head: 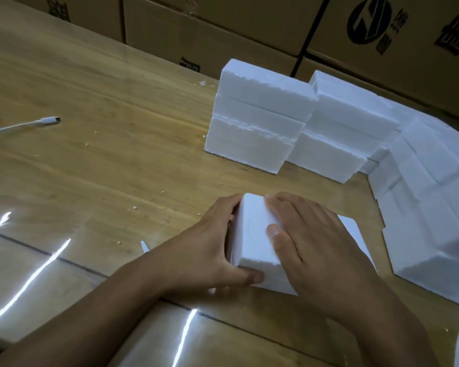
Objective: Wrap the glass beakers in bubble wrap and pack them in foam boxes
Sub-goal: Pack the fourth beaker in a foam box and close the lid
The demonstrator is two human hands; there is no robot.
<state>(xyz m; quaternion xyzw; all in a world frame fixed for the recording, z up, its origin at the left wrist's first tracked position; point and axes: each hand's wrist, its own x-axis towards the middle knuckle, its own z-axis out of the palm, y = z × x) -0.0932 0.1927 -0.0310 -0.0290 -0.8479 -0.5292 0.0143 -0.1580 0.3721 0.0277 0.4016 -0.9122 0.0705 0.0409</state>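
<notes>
Foam box (252, 234), white, on wooden table (117, 168): likely light, stiff, crumbly-edged, contents unseen; best taken by opposite side walls; left hand (210, 242) clasps its left side, right hand (310, 234) presses flat-fingered on top.

A wooden table (112, 102) with pale, streaked grain fills most of the view. Brown cardboard cartons (223, 30) stand stacked in a wall along its far edge, and one at far right bears a dark round logo (368, 21) beside printed characters. A white cable (24, 125) lies on the left with its plug end free. Small white crumbs (134, 208) dot the boards. Bright streaks of reflected light (37, 274) cross the near left surface.
</notes>
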